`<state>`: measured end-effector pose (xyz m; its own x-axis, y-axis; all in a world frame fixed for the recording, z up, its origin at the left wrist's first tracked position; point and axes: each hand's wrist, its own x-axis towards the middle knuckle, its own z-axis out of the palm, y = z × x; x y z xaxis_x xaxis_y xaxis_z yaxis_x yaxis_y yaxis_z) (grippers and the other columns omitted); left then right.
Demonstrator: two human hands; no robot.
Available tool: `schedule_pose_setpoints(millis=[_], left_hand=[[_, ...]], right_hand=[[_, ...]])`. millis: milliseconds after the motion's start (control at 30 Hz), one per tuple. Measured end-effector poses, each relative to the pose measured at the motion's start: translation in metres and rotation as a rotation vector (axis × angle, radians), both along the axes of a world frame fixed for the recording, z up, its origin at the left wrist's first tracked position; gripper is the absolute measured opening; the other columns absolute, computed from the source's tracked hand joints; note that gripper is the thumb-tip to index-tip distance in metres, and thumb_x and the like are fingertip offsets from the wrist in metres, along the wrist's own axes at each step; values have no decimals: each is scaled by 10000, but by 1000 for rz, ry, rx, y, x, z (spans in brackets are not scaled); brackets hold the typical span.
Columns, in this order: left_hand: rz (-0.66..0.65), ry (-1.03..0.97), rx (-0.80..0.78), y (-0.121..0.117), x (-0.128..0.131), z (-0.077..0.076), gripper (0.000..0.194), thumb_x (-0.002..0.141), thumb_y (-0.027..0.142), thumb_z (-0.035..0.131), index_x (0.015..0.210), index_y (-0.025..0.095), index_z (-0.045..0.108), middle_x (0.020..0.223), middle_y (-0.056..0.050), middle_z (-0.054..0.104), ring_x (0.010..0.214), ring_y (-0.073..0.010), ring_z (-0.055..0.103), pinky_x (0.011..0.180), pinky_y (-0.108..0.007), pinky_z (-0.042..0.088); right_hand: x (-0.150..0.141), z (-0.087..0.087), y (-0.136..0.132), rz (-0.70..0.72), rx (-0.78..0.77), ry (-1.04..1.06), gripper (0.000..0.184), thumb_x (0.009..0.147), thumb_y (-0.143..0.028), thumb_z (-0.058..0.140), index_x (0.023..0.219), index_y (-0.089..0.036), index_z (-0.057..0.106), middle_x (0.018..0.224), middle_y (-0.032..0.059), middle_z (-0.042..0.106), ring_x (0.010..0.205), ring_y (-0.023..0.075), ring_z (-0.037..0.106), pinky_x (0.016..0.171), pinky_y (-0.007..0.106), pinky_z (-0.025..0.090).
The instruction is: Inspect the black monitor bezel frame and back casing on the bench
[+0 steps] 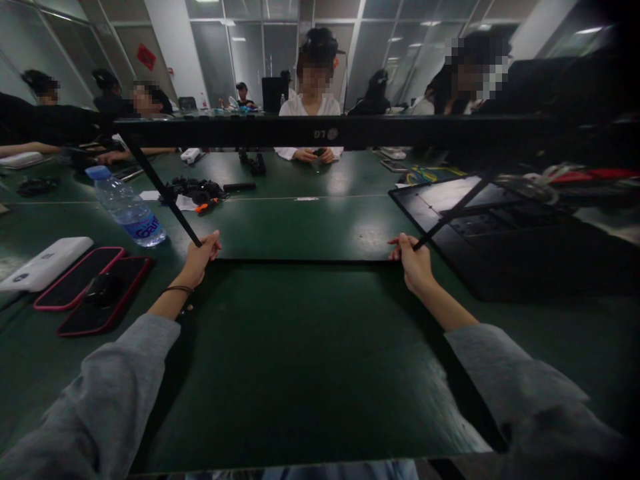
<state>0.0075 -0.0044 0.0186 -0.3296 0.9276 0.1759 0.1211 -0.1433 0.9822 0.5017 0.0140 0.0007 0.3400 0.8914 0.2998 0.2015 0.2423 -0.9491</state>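
A thin black monitor bezel frame with an upside-down logo stands tilted up over the green table. My left hand is closed around the frame's left side strip. My right hand is pinched on the right side strip. The wide top bar of the frame runs across the view at the height of the seated people. Both my arms wear grey sleeves, and a thin band circles my left wrist.
A black monitor panel lies at the right. At the left are a water bottle, two red-cased phones and a white power bank. Small black parts lie mid-table. Several people sit across the table.
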Motion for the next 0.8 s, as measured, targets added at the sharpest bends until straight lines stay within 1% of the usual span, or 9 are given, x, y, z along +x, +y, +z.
schedule_pose_setpoints(millis=[333,600,800], left_hand=[[-2,17,-12,-1,-1,0,340,818,387,661,570,173,567,443,44,381,416,-69,374,449,-215,304],[-9,-9,7,1,-2,-4,344,813,380,676,561,166,581,440,48,366,418,-64,361,452,-214,301],[-9,0,3,1,-2,-3,361,823,399,669,562,169,574,438,49,361,413,-64,356,447,-214,297]], right_hand=[[-5,7,-4,-13,-10,-26,510,824,-756,579,701,-265,520,515,-23,403,500,168,488,538,345,443],[-4,4,-1,-10,-1,-7,510,829,-751,588,681,-266,534,506,-23,402,485,157,480,529,346,459],[-3,4,-1,-15,-9,-19,500,841,-737,577,699,-259,544,509,-22,405,490,161,483,527,339,442]])
